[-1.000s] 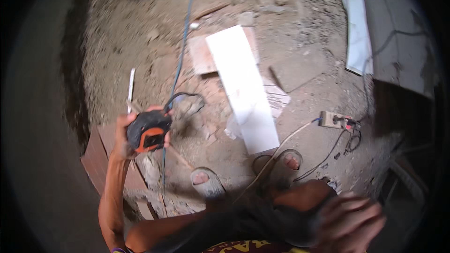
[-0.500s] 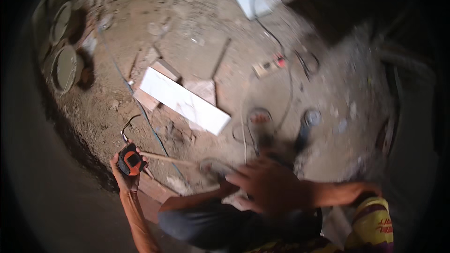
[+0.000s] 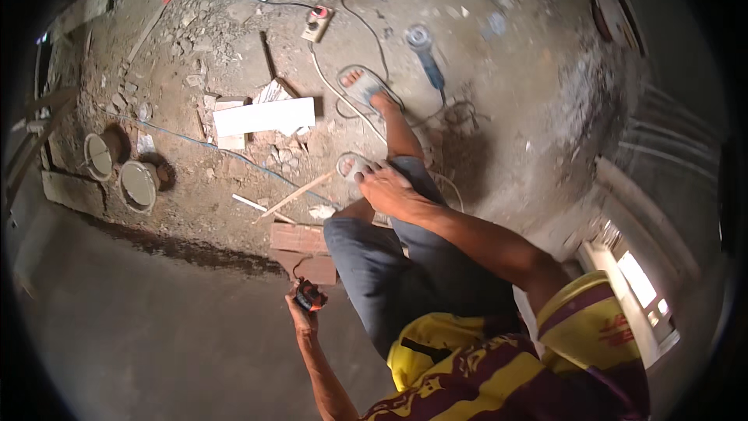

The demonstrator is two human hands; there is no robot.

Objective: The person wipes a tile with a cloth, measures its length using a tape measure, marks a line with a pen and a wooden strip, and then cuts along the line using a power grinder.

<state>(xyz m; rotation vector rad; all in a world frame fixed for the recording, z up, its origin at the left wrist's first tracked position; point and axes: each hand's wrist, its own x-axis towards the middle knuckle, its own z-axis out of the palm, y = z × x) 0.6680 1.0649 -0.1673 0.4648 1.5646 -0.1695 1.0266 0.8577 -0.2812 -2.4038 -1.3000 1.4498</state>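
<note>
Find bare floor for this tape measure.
Probably the dusty floor between the blue grinder and grey heap; a smaller patch lies between the dark bar and power strip. Crowded: around the white slab, with tile pieces, stones and the wooden stick.

The tape measure looks plastic, the white slab smooth.

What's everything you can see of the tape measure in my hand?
The tape measure has a compact black-and-orange case, plastic by its look, held tilted. Your left hand grips it; a thin dark strap curls up from it. In the picture it sits just below the reddish tiles. No drawn-out blade is discernible.
</note>
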